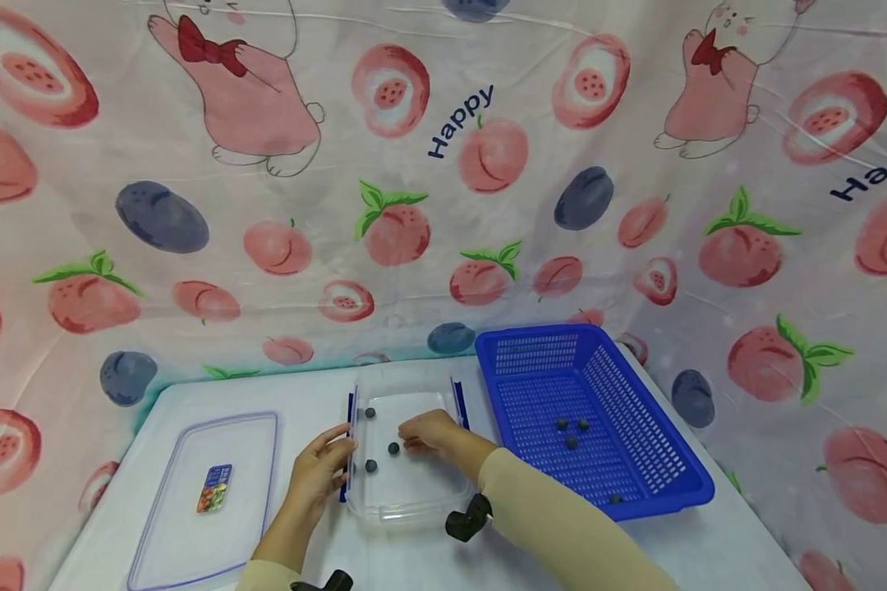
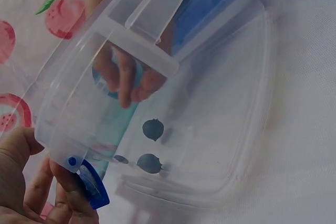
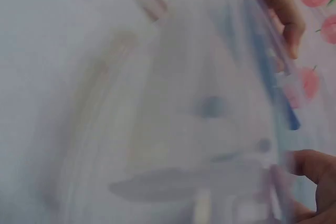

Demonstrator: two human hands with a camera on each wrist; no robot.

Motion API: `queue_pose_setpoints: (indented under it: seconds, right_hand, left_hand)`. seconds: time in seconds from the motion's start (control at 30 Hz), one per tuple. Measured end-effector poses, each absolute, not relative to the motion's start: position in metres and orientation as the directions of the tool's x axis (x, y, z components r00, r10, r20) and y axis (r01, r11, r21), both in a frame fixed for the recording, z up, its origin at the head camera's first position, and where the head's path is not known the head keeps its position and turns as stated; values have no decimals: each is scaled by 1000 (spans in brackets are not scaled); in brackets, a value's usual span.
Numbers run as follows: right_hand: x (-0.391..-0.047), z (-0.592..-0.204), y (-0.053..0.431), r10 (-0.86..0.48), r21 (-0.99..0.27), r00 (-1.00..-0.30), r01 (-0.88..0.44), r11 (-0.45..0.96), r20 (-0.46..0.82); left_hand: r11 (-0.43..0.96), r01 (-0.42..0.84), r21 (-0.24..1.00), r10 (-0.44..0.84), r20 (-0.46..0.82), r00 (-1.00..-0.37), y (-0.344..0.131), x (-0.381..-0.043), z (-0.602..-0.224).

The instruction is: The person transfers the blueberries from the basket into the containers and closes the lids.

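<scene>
A clear plastic box (image 1: 406, 513) with blue side latches stands on the table, with three blueberries (image 1: 393, 448) inside it. My left hand (image 1: 319, 469) grips the box's left side, thumb at the rim and fingers by the blue latch (image 2: 94, 184). Over the inside of the box is my right hand (image 1: 434, 432), fingers pointing left and loosely bent. Through the plastic in the left wrist view, those fingers (image 2: 125, 74) hang down with no berry visible among them. The right wrist view is blurred.
A blue plastic basket (image 1: 680, 460) with several blueberries in it stands to the right of the box. On the left lies a clear lid (image 1: 163, 538) bearing a small colourful label (image 1: 214, 488). A fruit-print cloth (image 1: 414, 287) hangs behind the table.
</scene>
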State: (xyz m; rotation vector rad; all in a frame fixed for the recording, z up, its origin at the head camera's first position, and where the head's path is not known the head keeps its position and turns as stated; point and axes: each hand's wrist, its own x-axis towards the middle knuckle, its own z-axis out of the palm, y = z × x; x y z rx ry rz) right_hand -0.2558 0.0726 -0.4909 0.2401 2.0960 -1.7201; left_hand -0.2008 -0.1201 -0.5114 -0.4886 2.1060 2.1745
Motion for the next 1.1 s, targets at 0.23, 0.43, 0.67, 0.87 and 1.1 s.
queue_pose_setpoints:
  seconds: [0.23, 0.43, 0.67, 0.87, 1.1]
  right_hand:
    - [-257, -457, 97, -301, -928, -878, 341, 149, -371]
    - [-268, -437, 144, -263, -934, -896, 350, 76, -357]
    - [-275, -430, 209, -204, -944, -923, 313, 104, -328]
    - [-277, -436, 252, -175, -945, -940, 256, 205, -292]
    - [-274, -451, 288, -8, -875, -962, 243, 419, -272]
  left_hand:
    - [-63, -273, 960, -177, -280, -944, -121, -197, -512]
    - [-55, -275, 960, -180, -281, -943, -121, -197, -512]
    - [-49, -278, 959, -175, -282, -943, -120, -198, -511]
    - [-47, -281, 959, -177, -285, -942, -120, -199, -512]
    - [-52, -277, 959, -175, -282, -943, -118, -200, -513]
